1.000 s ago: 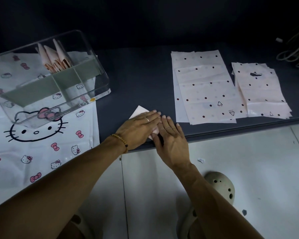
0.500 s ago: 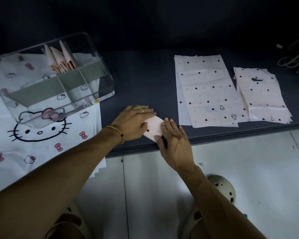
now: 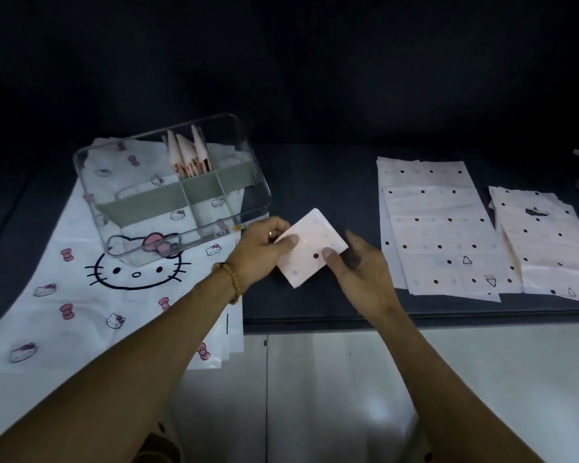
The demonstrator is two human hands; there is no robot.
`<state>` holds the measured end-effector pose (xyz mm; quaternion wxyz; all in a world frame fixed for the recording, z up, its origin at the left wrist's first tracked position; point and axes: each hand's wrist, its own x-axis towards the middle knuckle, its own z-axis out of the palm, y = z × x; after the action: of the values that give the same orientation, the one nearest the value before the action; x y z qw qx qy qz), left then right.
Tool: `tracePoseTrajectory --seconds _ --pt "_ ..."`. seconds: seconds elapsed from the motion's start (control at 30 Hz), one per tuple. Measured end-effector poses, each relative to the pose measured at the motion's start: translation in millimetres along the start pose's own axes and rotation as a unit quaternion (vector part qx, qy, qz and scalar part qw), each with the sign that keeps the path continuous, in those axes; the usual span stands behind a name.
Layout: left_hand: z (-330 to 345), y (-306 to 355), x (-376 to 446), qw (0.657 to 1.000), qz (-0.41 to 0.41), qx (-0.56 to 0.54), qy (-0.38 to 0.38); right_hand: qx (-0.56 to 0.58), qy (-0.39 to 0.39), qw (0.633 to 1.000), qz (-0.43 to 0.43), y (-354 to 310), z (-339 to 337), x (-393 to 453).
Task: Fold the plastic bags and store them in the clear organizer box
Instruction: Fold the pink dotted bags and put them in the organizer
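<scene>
We note the small folded pale-pink plastic bag with dark dots (image 3: 310,250) held just above the dark surface (image 3: 331,182), between the clear organizer box and the flat bags. Our left hand (image 3: 264,250) pinches its left edge, thumb on top, fingers curled under. Our right hand (image 3: 361,267) pinches the lower right edge with the thumb; its other fingers lie behind the bag, loosely bent. The clear rectangular plastic organizer box with grey-green dividers (image 3: 171,192) sits just left of the left hand, on a white plastic bag printed with a cat face and pink bows (image 3: 81,285). Folded pink bags (image 3: 189,155) stand upright in its rear middle compartment. To the right lie two stacks of flat pale-pink dotted bags (image 3: 442,228), (image 3: 545,245). A beaded bracelet (image 3: 229,279) circles the left wrist.
</scene>
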<state>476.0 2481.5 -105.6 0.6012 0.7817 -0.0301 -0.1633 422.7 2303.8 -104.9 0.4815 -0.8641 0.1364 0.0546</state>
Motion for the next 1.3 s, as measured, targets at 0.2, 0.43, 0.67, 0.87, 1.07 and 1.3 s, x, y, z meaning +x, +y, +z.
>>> tracePoseTrajectory --seconds 0.2,0.43,0.67,0.87,1.07,1.3 --pt "-46 19 3 0.981 -0.032 -0.163 0.104 0.157 -0.021 0.987 -0.026 -57 31 29" --pt "-87 21 41 0.949 0.014 -0.023 0.314 0.153 0.052 0.986 -0.045 -93 62 69" --pt "-110 11 87 0.891 -0.117 0.178 0.401 0.116 0.151 0.978 -0.087 -115 73 91" --pt "-129 5 85 0.870 -0.104 0.229 0.424 0.122 0.133 0.975 -0.129 -133 88 97" --pt "-133 -1 69 0.888 -0.073 0.186 0.414 0.125 0.116 0.981 -0.092 -151 119 109" --pt "-134 0 63 0.899 -0.048 0.111 0.422 -0.110 0.062 0.972 -0.197 -156 148 114"
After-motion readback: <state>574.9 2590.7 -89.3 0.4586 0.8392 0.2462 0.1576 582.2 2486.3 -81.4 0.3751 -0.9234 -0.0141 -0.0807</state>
